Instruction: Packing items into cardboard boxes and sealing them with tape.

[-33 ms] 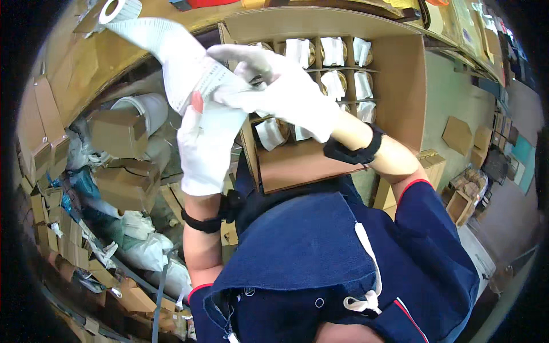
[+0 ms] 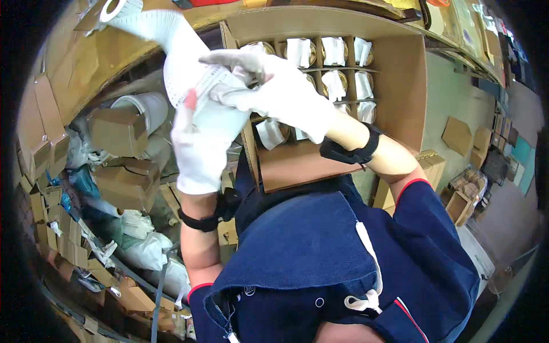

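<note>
A strip of white printed labels point(image 2: 182, 54) runs from a roll point(image 2: 117, 10) at the upper left down to my hands. My left hand point(image 2: 197, 151), in a white glove with one bare fingertip, is closed on the strip from below. From the right, my gloved right hand point(image 2: 291, 97) reaches across with its fingers pinched on the strip's printed part. Beneath and beside the right hand stands an open cardboard box point(image 2: 397, 86) with dividers. Its cells hold round gold-topped pieces point(image 2: 334, 84) with white slips over them. The right hand and forearm hide some cells.
A wooden bench point(image 2: 74, 74) runs along the upper left. Below it are a white bucket point(image 2: 151, 108), a small brown carton point(image 2: 117, 134) and plastic bags point(image 2: 146, 251). Flattened cardboard point(image 2: 457, 134) lies on the floor at right.
Both hands have shifted slightly left, with the label strip between them. The strip's upper stretch near the roll has changed its curve a little. The box has stayed in place.
</note>
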The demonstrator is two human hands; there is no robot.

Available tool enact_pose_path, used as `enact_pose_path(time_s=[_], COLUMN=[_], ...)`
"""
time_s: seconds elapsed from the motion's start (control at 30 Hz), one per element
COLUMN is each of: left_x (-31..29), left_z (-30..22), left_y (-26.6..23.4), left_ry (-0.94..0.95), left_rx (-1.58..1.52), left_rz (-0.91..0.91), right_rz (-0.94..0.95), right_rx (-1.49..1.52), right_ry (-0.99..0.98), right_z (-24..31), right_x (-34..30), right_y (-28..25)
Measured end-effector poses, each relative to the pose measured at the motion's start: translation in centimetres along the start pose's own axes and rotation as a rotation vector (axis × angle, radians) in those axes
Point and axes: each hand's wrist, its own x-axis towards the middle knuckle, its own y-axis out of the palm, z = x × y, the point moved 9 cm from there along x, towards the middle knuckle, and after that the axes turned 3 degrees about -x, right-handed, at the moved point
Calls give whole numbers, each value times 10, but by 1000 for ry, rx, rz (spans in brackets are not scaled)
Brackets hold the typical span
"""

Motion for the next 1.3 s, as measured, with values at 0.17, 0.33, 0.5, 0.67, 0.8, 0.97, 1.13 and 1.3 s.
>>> enact_pose_path(time_s=[0.17,0.33,0.5,0.67,0.8,0.97,1.13,1.3], left_x=[5,5,4,7,10,12,15,11], left_z=[-38,-18,-16,-14,-15,1,-44,-57], left_y=[-17,-11,-11,-11,-12,-8,-29,-39], left_ry=[173,-138,-154,-110,-91,-224,72,235], left_rx=[430,154,89,197,307,-124,-228,44], left_rz=[142,116,97,38,121,25,-75,-28], right_rz=[-4,-74,-145,-310,-204,-276,17,120], right_rx=[-65,-82,-310,-678,-529,-704,-202,-1398], right_ry=[156,57,74,-481,-279,-454,78,449], right_z=[-8,4,2,32,18,25,-80,-198], right_x=[0,-1,3,-2,10,-1,2,-86], right_y=[9,6,3,-2,-1,-5,-81,-233])
